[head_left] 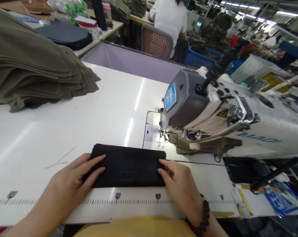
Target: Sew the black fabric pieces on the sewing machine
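A black rectangular fabric piece (129, 163) lies crosswise near the table's front edge, a small marked rectangle showing on its lower middle. My left hand (74, 176) pinches its left end, thumb and fingers on top and the rest out of sight beneath. At the right end, my right hand (177, 177) grips the edge between thumb and fingers. Just beyond the piece stands the sewing machine (188, 98), its needle area (162, 133) lit and apart from the fabric. Olive cloth (205, 144) lies under the machine's arm.
A tall stack of olive fabric pieces (35, 65) covers the back left. A ruler scale (129, 201) runs along the front edge. At right lie a black phone-like object (245, 168) and a blue packet (282, 197). Another person (168, 19) sits beyond the lilac partition (129, 62).
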Available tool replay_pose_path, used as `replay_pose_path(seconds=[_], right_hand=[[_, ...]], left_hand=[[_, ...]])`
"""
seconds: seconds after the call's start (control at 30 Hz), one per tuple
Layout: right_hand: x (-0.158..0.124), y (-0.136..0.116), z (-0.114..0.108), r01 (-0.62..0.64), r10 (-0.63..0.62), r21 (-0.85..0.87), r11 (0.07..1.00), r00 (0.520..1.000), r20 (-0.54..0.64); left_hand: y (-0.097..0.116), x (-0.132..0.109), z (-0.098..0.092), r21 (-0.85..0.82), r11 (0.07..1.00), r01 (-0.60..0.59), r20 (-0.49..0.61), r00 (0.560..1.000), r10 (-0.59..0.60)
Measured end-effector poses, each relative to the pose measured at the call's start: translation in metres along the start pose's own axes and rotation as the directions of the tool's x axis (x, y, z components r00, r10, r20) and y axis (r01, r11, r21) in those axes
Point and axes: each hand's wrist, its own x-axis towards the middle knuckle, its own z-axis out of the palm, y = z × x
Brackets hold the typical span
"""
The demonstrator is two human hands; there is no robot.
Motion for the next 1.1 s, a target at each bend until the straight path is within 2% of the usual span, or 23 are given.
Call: replay_pose_path(seconds=[0.13,0.3,0.4,0.6,0.87,1.1], right_hand=[[0.000,0.001,0.000,0.003,-0.003,-0.014,1.000,1.000,0.012],[-0.003,0.012,0.005,0.015,-0.015,0.020,1.000,1.000,0.010],[-0.002,0.018,0.008,0.039,-0.039,0.032,0.999,0.999,-0.003],[0.001,0.022,0.007,0.087,-0.087,-0.002,0.996,0.995,-0.043],[0.001,0.028,0.002,0.051,-0.048,-0.053,0.997,0.997,0.056],[0.004,0.028,0.004,0.043,-0.036,-0.076,0.996,0.996,0.086]], left_hand=[[0.002,0.001,-0.001,-0.069,0.997,0.031,0.020,0.999,-0.030],[0.007,0.003,-0.007,-0.199,0.970,0.136,0.103,0.988,-0.117],[0.008,0.005,-0.010,-0.220,0.957,0.191,0.162,0.974,-0.157],[0.009,0.005,-0.011,-0.257,0.942,0.216,0.174,0.969,-0.175],[0.010,0.005,-0.009,-0.257,0.935,0.243,0.184,0.962,-0.200],[0.010,0.009,-0.010,-0.186,0.944,0.272,0.221,0.948,-0.230]])
